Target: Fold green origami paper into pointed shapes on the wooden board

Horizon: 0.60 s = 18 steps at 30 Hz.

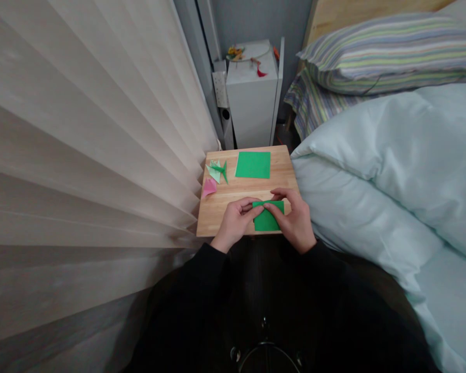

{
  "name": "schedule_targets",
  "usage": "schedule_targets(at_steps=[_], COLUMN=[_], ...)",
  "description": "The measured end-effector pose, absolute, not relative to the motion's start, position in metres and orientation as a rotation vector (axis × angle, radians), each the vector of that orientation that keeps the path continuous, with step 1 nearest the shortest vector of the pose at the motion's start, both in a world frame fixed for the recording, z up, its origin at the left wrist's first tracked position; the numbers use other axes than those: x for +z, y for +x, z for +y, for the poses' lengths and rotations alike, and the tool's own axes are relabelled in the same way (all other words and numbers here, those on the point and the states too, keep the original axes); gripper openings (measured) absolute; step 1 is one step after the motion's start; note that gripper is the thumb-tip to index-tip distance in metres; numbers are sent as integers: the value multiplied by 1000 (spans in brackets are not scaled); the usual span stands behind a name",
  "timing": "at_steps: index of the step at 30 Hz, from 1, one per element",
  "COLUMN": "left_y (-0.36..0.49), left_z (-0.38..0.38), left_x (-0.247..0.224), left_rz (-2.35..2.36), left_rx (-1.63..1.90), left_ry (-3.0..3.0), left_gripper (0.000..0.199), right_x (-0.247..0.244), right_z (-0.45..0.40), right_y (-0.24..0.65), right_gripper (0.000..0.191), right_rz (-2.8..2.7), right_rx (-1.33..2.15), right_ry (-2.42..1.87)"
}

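Observation:
A small green sheet of paper (270,220) is held at the near edge of the wooden table, its top edge pinched between both hands. My left hand (237,218) closes on its upper left part, thumb pressed on the paper. From the other side, my right hand (295,220) grips the upper edge with its thumb on top, the thumb tips almost meeting. Whether the sheet is folded I cannot tell. Farther back lies a flat stack of green paper (253,165). Left of that are light and dark green folded paper pieces (217,172) and a pink folded paper piece (209,187).
The small wooden table (225,207) stands between a pleated curtain (101,129) on the left and a bed with a pale blue quilt (373,171) on the right. Behind it is a white cabinet (252,103) with small colourful ornaments on top. A striped pillow (392,52) lies beyond.

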State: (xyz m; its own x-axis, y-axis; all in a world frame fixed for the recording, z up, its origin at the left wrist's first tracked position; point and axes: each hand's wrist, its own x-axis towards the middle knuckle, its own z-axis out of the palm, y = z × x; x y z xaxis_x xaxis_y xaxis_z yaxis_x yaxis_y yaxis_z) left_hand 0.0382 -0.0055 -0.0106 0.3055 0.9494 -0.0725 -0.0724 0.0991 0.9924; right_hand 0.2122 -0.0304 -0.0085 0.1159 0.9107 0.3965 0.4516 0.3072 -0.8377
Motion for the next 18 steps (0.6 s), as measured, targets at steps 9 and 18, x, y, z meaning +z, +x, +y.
schedule_targets(at_steps=[9, 18], left_y=[33, 35], left_z=[-3, -6], left_x=[-13, -11], left_rz=[1061, 1083], left_rx=[1129, 1125], left_ry=[1192, 1089], left_gripper=[35, 33], right_x=[-22, -19], right_z=[-25, -26], right_y=[213, 212], right_gripper=[24, 18], right_rz=[-1219, -1117], right_rx=[958, 943], right_ry=[-1214, -1250])
